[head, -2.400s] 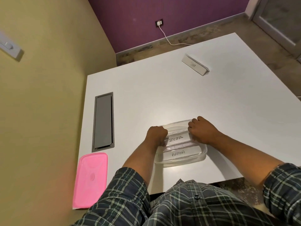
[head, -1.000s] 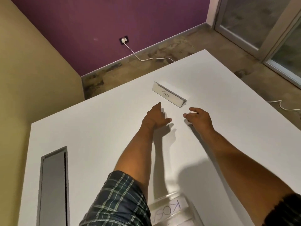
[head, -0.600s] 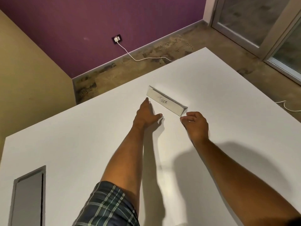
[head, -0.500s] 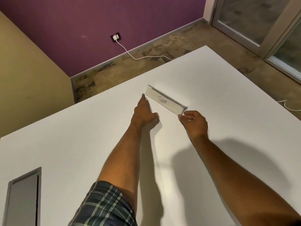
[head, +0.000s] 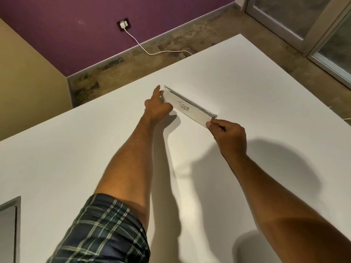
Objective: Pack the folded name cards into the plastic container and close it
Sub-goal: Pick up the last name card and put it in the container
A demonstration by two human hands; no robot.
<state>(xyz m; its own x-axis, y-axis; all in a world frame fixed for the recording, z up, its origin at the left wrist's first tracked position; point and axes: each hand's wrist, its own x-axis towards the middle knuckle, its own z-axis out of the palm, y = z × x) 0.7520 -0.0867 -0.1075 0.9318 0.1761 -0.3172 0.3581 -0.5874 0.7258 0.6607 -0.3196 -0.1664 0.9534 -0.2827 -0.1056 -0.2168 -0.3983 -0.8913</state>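
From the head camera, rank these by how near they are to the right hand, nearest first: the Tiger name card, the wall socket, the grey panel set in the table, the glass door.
1. Tiger name card: its near end is pinched by the right hand.
2. Glass door: far right, across the floor.
3. Wall socket: on the purple wall, far left; too close to the door to call.
4. Grey panel: bottom-left edge.

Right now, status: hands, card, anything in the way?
Left hand holds card at one end, right hand pinches the other. Card on table. Nothing blocking.
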